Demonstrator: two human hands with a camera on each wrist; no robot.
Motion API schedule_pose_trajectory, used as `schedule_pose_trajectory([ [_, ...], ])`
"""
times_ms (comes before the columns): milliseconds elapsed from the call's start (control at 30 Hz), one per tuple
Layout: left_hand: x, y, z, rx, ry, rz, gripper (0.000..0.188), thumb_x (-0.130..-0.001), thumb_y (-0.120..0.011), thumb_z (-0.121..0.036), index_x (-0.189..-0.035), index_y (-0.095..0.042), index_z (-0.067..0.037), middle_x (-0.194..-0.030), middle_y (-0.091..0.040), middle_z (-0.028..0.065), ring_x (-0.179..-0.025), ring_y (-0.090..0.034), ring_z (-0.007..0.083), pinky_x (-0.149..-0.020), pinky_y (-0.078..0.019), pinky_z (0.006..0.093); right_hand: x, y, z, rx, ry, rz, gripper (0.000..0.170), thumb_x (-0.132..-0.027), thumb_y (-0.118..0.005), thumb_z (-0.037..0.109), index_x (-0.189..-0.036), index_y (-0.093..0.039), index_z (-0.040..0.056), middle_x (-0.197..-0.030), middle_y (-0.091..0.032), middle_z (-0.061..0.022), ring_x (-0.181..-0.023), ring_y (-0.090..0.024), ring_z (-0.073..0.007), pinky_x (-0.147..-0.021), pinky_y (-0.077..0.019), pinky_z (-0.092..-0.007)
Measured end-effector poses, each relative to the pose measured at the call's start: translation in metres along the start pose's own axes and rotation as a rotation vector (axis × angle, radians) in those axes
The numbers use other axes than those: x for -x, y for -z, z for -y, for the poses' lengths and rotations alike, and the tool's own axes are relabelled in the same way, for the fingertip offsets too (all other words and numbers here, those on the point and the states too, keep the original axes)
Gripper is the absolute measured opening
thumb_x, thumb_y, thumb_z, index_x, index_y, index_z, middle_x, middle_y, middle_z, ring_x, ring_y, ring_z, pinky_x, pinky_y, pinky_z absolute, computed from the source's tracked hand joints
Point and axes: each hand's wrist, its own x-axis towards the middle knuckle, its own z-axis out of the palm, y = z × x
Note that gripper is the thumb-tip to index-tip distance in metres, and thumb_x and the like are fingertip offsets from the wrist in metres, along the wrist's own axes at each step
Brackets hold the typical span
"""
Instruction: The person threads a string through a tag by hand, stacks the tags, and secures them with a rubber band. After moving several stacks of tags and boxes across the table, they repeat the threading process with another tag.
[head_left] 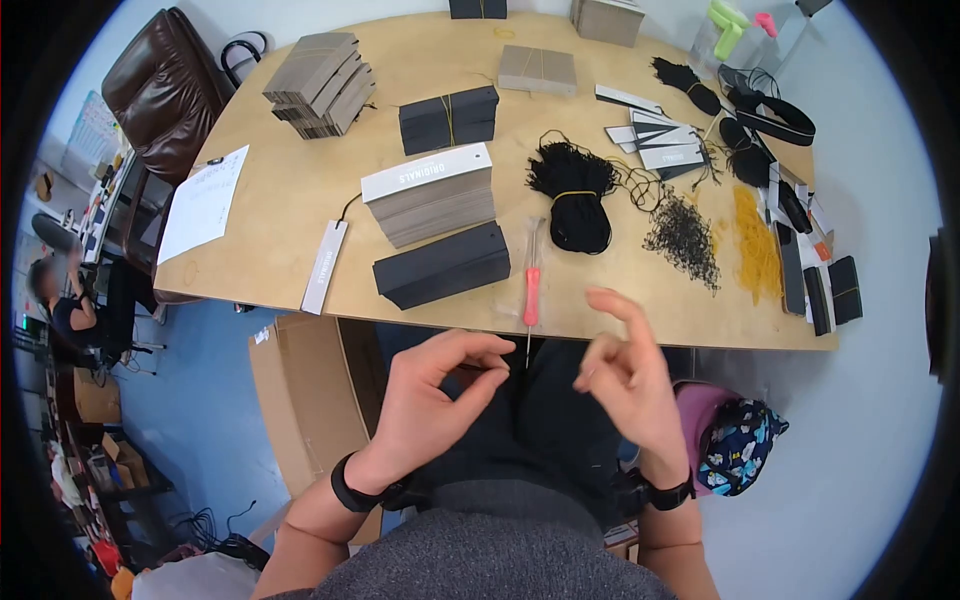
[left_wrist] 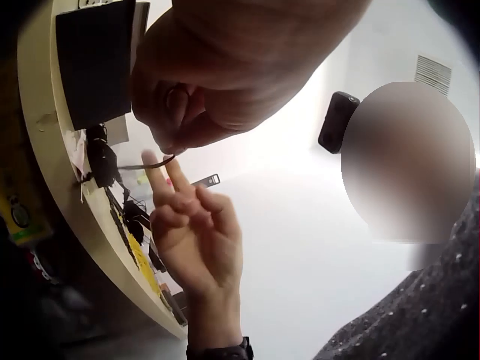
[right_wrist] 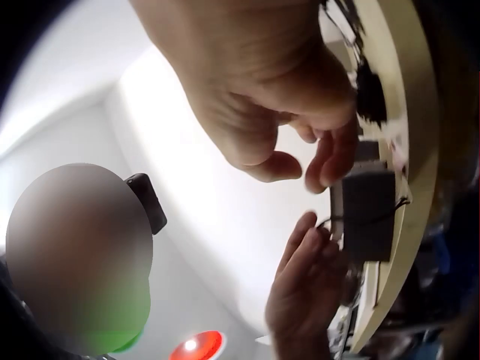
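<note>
My left hand (head_left: 425, 400) pinches a thin black cord (left_wrist: 168, 160) between thumb and fingertips, in front of the table's near edge. In the right wrist view a length of this cord (right_wrist: 364, 220) trails away from the left fingertips. The right hand (head_left: 635, 390) is held up beside it, index finger raised and other fingers loosely bent, with nothing in its grasp. Between the two hands, a tool with a red handle (head_left: 532, 296) and thin metal shaft lies across the table edge. Beyond the hands stand a row of black cards (head_left: 442, 266) and a row of white-faced tags (head_left: 428, 196).
A bundle of black cords (head_left: 578, 205), a heap of small black pieces (head_left: 683, 240) and yellow rubber bands (head_left: 757, 245) lie to the right. A single corded tag (head_left: 325, 268) sits left. Banded card stacks (head_left: 318, 80) stand farther back. A cardboard box (head_left: 305, 400) is below the table.
</note>
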Motion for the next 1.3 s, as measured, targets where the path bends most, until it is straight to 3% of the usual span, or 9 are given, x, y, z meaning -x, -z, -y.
schedule_pose_trajectory([
  [67,-0.003,-0.003,-0.009,-0.162,-0.118,0.040,0.027,-0.084,-0.068,0.006,-0.110,-0.068,-0.001,-0.089,-0.068,0.0085,-0.079,-0.067,0.0135,-0.069,-0.0536,0.0252,0.000,-0.017,0.021,-0.593,-0.051,0.255,0.060,-0.094,-0.058,-0.003,-0.147,-0.032,0.0021,-0.122,-0.051,-0.0064,-0.079,-0.056,-0.0085,-0.071,-0.0520,-0.0254],
  [100,-0.003,-0.005,-0.014,-0.182,-0.121,0.037,0.026,-0.083,-0.069,0.008,-0.108,-0.068,0.001,-0.090,-0.068,0.0086,-0.081,-0.067,0.0130,-0.071,-0.0540,0.0250,-0.001,-0.021,0.015,-0.589,-0.147,0.423,0.075,-0.096,-0.059,0.001,-0.156,-0.015,0.0052,-0.118,-0.057,-0.0099,-0.082,-0.059,-0.0095,-0.074,-0.0538,-0.0270],
  [200,-0.009,0.001,-0.021,-0.240,-0.200,0.056,0.025,-0.083,-0.069,0.008,-0.106,-0.069,0.000,-0.089,-0.068,0.0090,-0.079,-0.067,0.0148,-0.070,-0.0541,0.0253,-0.011,-0.020,0.019,-0.325,-0.272,0.421,0.030,-0.098,-0.062,0.011,-0.125,-0.054,-0.0005,-0.084,-0.063,-0.0019,-0.072,-0.057,-0.0066,-0.065,-0.0502,-0.0228],
  [300,-0.031,0.023,-0.035,-0.400,-0.303,0.055,0.030,-0.079,-0.071,0.006,-0.108,-0.069,-0.001,-0.095,-0.068,0.0113,-0.084,-0.067,0.0203,-0.073,-0.0539,0.0288,-0.006,-0.014,0.006,-0.203,-0.126,0.260,0.015,-0.098,-0.064,0.014,-0.101,-0.061,-0.0003,-0.076,-0.060,0.0016,-0.066,-0.054,-0.0036,-0.057,-0.0437,-0.0202],
  [400,-0.087,0.047,-0.044,-0.779,-0.535,-0.123,0.035,-0.075,-0.075,-0.002,-0.110,-0.068,-0.001,-0.103,-0.067,0.0134,-0.097,-0.062,0.0297,-0.084,-0.0518,0.0359,-0.002,-0.011,0.000,-0.194,-0.108,0.253,0.014,-0.097,-0.065,0.015,-0.096,-0.062,0.0010,-0.069,-0.058,0.0025,-0.061,-0.051,-0.0019,-0.053,-0.0381,-0.0197],
  [633,-0.177,0.078,-0.004,-0.841,-0.312,-0.006,0.039,-0.076,-0.080,-0.019,-0.109,-0.073,-0.001,-0.107,-0.065,0.0139,-0.101,-0.061,0.0327,-0.089,-0.0489,0.0389,0.012,-0.008,-0.002,-0.118,-0.077,0.297,0.010,-0.094,-0.068,0.011,-0.094,-0.063,0.0022,-0.063,-0.057,0.0017,-0.056,-0.050,-0.0021,-0.053,-0.0374,-0.0197],
  [800,-0.149,0.078,-0.025,-0.736,-0.286,-0.128,0.040,-0.077,-0.081,-0.020,-0.112,-0.072,-0.002,-0.101,-0.065,0.0135,-0.100,-0.061,0.0299,-0.086,-0.0489,0.0359,0.014,-0.008,-0.002,-0.123,-0.111,0.310,0.011,-0.094,-0.066,0.010,-0.090,-0.061,0.0014,-0.066,-0.058,0.0022,-0.060,-0.055,-0.0027,-0.054,-0.0401,-0.0184],
  [1200,-0.100,0.050,-0.004,-0.742,-0.195,0.018,0.029,-0.075,-0.079,-0.014,-0.099,-0.071,-0.001,-0.093,-0.065,0.0115,-0.087,-0.063,0.0276,-0.074,-0.0508,0.0362,0.017,-0.013,-0.008,-0.144,-0.087,0.319,0.010,-0.094,-0.067,0.012,-0.092,-0.062,0.0029,-0.063,-0.056,0.0025,-0.055,-0.046,-0.0020,-0.052,-0.0357,-0.0204],
  [1300,-0.102,0.051,0.004,-0.786,-0.327,-0.021,0.028,-0.072,-0.078,-0.010,-0.097,-0.070,0.000,-0.094,-0.065,0.0118,-0.086,-0.064,0.0273,-0.074,-0.0511,0.0358,0.019,-0.013,-0.010,-0.142,-0.081,0.311,0.010,-0.094,-0.067,0.012,-0.092,-0.063,0.0029,-0.063,-0.057,0.0027,-0.056,-0.047,-0.0021,-0.052,-0.0361,-0.0204],
])
